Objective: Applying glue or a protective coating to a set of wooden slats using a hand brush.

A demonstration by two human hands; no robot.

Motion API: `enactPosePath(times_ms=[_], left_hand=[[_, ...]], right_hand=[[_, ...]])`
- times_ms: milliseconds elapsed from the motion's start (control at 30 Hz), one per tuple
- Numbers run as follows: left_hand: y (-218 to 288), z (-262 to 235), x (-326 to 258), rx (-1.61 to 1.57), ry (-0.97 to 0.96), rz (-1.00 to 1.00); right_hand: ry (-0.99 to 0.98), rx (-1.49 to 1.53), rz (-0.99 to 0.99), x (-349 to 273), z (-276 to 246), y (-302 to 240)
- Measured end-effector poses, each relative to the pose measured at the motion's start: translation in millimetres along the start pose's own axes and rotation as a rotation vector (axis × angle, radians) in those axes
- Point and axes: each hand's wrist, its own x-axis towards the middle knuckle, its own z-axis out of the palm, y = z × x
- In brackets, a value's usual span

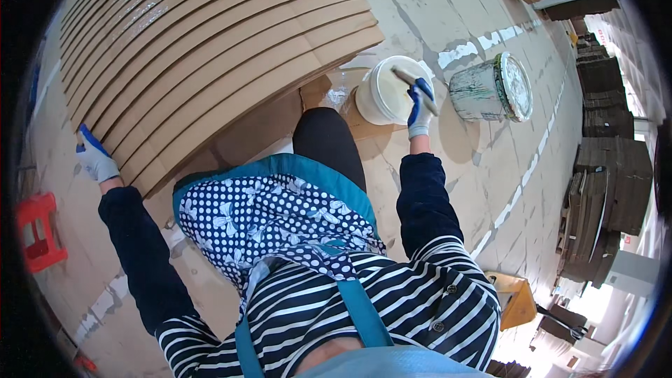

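My left hand (pixel 96 157), in a white and blue work glove, grips the near left corner of the overlapping cardboard sheets (pixel 231 63). The sheets lie fanned out in long, staggered strips. In a matching glove, my right hand (pixel 420 113) is closed around a brush (pixel 404 77) with a pale, worn handle. It holds the brush slantwise over the rim of a white bucket (pixel 371 101), which has pale contents. The fingers partly hide the brush's middle.
A paint-smeared bucket (pixel 479 91) stands right of the white one. Brown cardboard (pixel 360 126) lies under the white bucket. There is a red plastic stool (pixel 40 231) at far left. Stacks of folded cardboard (pixel 609 182) line the right side. A yellow-orange object (pixel 514 299) is behind my right arm.
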Motion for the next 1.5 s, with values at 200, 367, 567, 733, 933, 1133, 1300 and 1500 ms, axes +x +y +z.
enactPosePath(times_ms=[200, 367, 567, 733, 933, 1133, 1300, 1500], left_hand=[[-62.1, 6.2, 113.2, -0.290, 0.124, 0.414], [34.4, 52.3, 78.1, -0.355, 0.026, 0.221], [27.6, 12.3, 76.4, 0.249, -0.162, -0.122], [20.6, 18.1, 80.4, 0.181, -0.094, -0.052], [16.0, 31.4, 77.3, 0.094, 0.003, 0.117], [12.5, 19.7, 77.2, -0.031, -0.179, -0.033], [-3.1, 28.7, 84.8, 0.020, -0.037, 0.152], [8.5, 21.4, 70.9, -0.280, -0.119, 0.068]], right_hand=[[-0.399, -0.717, -0.482, -15.5, 10.3, -30.4], [-0.415, -0.910, -0.602, 18.5, -19.4, -65.6], [-0.250, -0.406, -0.942, 29.3, 117.9, -267.7], [-0.513, -0.194, -0.971, -3.4, 220.0, -380.3], [-0.828, 0.248, 0.081, -7.4, 309.0, -388.1], [-1.013, 0.054, -0.002, -10.4, 339.8, -367.5], [-1.023, -0.024, -0.025, -14.5, 335.1, -341.1], [-1.002, -0.032, -0.269, -22.4, 325.0, -334.1]])
